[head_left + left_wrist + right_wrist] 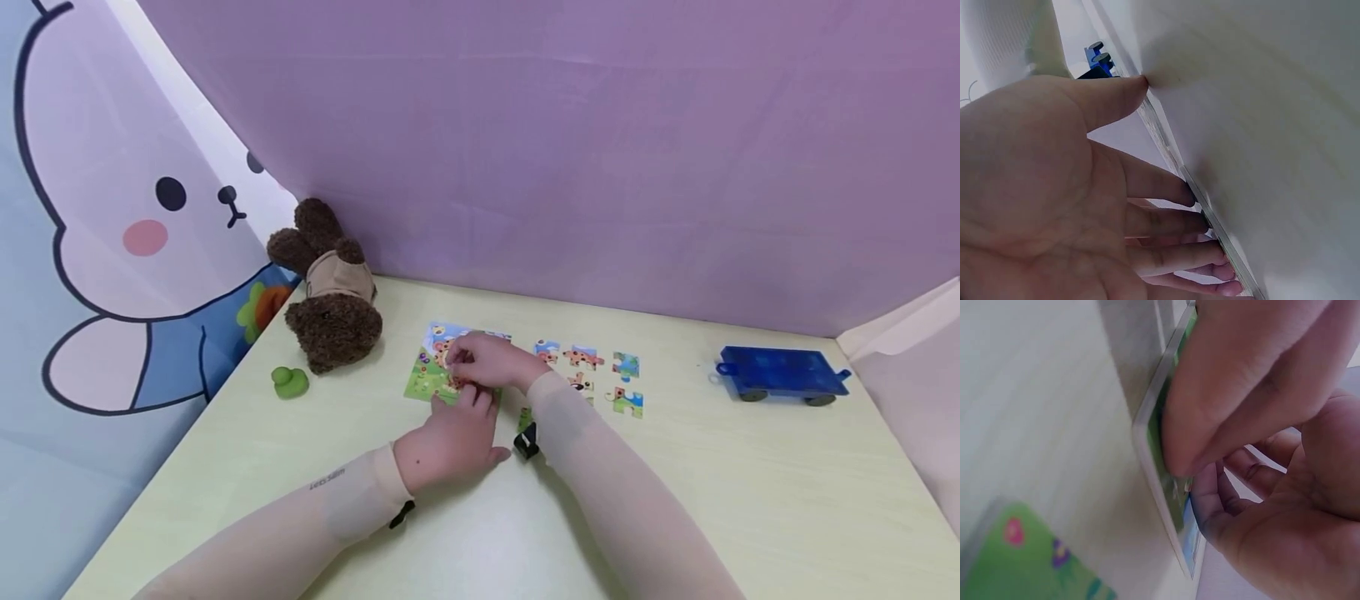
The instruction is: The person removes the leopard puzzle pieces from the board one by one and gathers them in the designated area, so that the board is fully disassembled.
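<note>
A jigsaw puzzle board [422,385] with a bright cartoon picture lies on the table, partly covered by both hands. My left hand [457,435] rests at its near edge, fingers extended onto the board and thumb out to the side. Over the board's middle is my right hand [491,360], thumb and fingertips together in a pinch on what looks like a puzzle piece, mostly hidden by the fingers. To the right lie several loose puzzle pieces [628,402], some behind the right wrist. A green loose piece [1029,556] with flowers shows close up in the right wrist view.
A brown plush toy [337,321] lies at the back left, near a small green toy [289,382]. On the right stands a blue wheeled toy wagon [783,372]. A purple curtain [562,167] hangs along the table's back edge.
</note>
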`<state>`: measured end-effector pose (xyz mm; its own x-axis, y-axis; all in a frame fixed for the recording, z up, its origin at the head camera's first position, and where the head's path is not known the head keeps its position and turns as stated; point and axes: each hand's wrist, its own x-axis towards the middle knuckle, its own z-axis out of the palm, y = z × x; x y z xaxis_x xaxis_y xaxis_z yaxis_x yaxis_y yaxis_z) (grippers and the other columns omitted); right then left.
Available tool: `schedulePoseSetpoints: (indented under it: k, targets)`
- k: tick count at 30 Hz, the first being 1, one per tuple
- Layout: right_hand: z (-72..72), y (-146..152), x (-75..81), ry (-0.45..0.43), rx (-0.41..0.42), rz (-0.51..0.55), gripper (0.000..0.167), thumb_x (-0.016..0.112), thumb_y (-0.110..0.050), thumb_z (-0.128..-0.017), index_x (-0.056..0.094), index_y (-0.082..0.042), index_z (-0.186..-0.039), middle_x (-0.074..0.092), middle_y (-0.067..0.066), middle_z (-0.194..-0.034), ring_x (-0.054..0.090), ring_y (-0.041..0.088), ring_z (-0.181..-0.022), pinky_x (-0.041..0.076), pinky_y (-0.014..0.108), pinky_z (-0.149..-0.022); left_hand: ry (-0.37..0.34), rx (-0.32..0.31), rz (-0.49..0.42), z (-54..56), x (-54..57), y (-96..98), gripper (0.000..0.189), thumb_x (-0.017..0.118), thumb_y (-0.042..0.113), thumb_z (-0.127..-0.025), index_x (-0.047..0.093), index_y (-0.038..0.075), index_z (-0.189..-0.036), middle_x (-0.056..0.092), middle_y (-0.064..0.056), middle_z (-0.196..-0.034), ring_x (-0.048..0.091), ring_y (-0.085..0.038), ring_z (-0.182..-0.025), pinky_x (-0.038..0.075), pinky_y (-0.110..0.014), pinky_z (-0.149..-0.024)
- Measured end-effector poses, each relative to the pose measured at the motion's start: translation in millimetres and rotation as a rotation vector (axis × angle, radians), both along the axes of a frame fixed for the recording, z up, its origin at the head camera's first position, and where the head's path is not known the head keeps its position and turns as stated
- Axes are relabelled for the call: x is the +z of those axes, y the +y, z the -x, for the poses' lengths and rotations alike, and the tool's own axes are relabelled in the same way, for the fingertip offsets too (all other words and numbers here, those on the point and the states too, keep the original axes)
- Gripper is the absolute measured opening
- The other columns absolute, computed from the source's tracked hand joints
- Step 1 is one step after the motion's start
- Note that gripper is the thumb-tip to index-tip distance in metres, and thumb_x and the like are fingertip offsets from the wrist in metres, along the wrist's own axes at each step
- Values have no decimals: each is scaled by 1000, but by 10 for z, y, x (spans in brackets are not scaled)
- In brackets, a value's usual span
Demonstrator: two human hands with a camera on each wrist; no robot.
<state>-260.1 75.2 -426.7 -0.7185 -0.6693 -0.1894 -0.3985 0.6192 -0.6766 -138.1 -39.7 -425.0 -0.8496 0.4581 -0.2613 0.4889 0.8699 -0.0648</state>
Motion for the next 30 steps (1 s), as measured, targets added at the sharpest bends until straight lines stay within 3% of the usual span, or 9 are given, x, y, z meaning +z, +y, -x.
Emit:
schedulePoseSetpoints:
  k: [13, 26, 30]
  targets:
    - [0, -42, 21, 3, 9, -47, 15, 61, -20, -106, 75, -16, -110, 74, 0, -107, 66, 14, -90, 56, 32, -86, 1, -15, 40, -5, 36, 21, 87, 52, 66, -106, 38, 4, -165, 40, -14, -171, 35, -33, -157, 57, -69, -104]
    - [16, -30, -11, -92, -22, -17, 15, 63, -26, -107, 74, -16, -107, 74, 0, -102, 65, 15, -87, 56, 29, -80, -14, -2, 49, 4, 57, 22, 89, 51, 67, -105, 34, 5, -167, 33, -14, -175, 31, -32, -160, 55, -71, -107]
    - [8, -17, -30, -126, -45, -2, 16, 63, -29, -107, 72, -17, -113, 73, 0, -107, 66, 15, -91, 56, 30, -83, -26, 2, 49, 10, 49, 21, 90, 49, 67, -106, 32, 5, -168, 32, -14, -176, 31, -32, -161, 53, -71, -108]
